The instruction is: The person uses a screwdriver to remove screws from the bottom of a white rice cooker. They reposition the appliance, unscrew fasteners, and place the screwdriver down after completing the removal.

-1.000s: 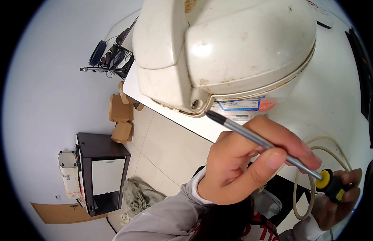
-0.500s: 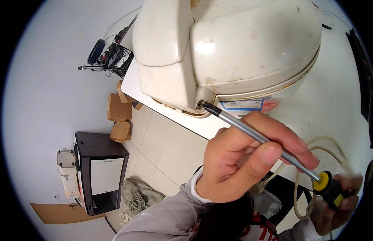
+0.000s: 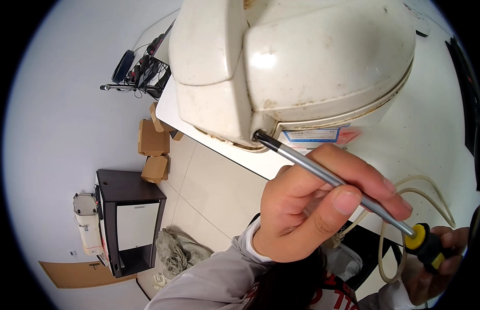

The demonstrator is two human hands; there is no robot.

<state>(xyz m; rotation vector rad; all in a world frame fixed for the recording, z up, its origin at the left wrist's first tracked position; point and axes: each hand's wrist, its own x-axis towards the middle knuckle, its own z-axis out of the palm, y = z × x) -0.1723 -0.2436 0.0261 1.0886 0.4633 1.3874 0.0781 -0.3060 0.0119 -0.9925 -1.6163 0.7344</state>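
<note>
Left hand (image 3: pixel 307 219) — thumb and fingers grasping screwdriver shaft (image 3: pixel 321 174) | right hand (image 3: pixel 423 279) — fingers gripping its black-and-yellow handle (image 3: pixel 426 249) | tip (image 3: pixel 268 141) at recessed hole (image 3: pixel 255 134) in cream appliance housing (image 3: pixel 327 64)

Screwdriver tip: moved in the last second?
Yes, the tip went up-left, from below-right of the hole in the white housing to the hole's mouth.
</note>
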